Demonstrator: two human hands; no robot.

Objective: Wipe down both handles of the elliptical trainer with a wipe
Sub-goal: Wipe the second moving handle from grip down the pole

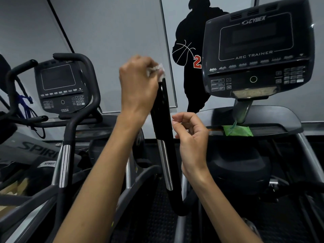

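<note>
Left hand [138,85]: fingers curled, clutching white wipe [157,70] at top of black handle [164,116]. Right hand [191,135]: loosely curled, holding nothing, just beside handle.

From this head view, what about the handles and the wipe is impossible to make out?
- Top of the black upright handle: covered by the left hand and crumpled white wipe.
- The trainer's other handle: not identifiable in the head view.
- Wipe's extent: mostly hidden inside curled fingers.
- Green packet: label too small.
</note>
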